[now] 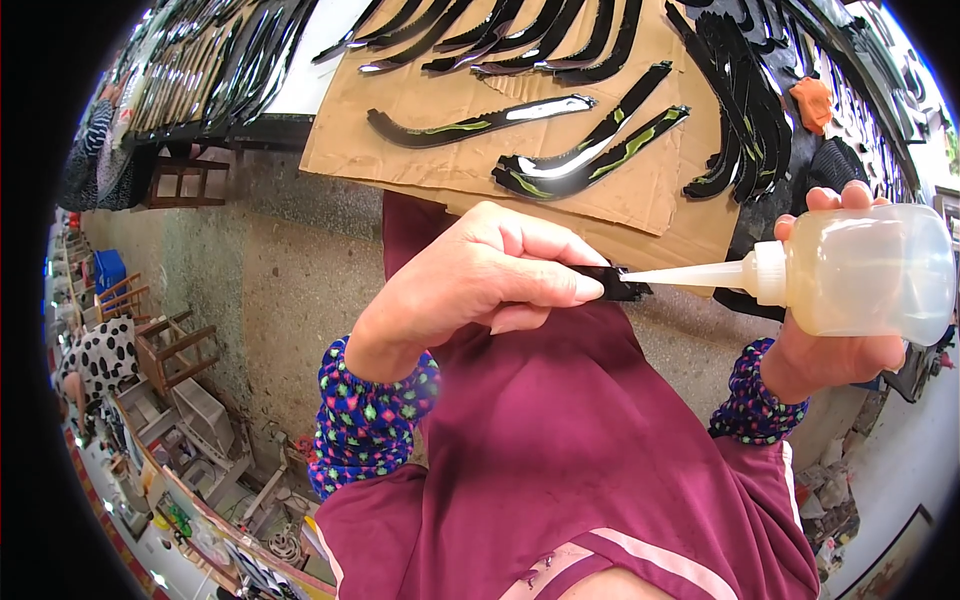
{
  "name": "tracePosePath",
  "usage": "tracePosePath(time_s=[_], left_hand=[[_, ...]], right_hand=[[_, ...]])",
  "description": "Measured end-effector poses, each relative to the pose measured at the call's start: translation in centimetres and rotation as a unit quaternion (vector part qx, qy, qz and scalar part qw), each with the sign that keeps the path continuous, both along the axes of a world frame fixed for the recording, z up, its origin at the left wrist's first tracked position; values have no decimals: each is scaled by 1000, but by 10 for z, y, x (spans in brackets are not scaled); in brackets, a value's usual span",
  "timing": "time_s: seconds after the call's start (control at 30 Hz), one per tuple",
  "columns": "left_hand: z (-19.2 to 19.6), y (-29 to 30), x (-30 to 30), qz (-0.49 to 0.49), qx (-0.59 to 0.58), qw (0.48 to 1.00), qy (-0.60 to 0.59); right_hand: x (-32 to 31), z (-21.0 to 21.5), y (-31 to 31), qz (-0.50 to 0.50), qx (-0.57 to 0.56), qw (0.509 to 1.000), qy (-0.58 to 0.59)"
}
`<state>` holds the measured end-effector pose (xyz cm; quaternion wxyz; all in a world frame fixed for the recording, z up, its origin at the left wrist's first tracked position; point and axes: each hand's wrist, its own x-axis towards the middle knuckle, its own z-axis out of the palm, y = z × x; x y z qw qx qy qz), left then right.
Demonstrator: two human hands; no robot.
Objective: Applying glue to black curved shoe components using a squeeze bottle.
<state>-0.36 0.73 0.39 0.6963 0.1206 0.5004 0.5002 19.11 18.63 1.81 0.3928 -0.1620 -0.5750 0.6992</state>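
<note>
My left hand (490, 268) pinches a small black piece (622, 284) between thumb and fingers, above my lap. Most of that piece is hidden by the fingers. In my right hand (830, 350) a translucent squeeze bottle (868, 272) lies on its side, with pale yellowish liquid inside. Its long tapered nozzle (695, 274) points left, and the tip reaches the black piece. Beyond my hands, a curved glossy black strip (470, 128) with green-yellow patches rests on the cardboard (400, 170). Two similar strips (610, 160) lie to its right, meeting at their near ends.
More black strips (590, 30) line the cardboard's far side, and a pile (738, 110) sits at its right. An orange crumpled thing (813, 104) is beyond that. Wooden stools (178, 350) stand on the floor at left. Another person (100, 165) is at the far left.
</note>
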Motion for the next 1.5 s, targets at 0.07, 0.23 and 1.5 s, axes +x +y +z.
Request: tracePosePath(time_s=[0.07,0.23,1.5], left_hand=[[-1,0,0,2,2,1000,1],[-1,-1,-1,-1,7,1000,4],[-10,-3,-13,13,-3,1000,-7]], right_hand=[[0,0,0,0,-1,1000,0],[2,-1,2,16,-7,1000,10],[-5,-8,14,237,-20,955,177]])
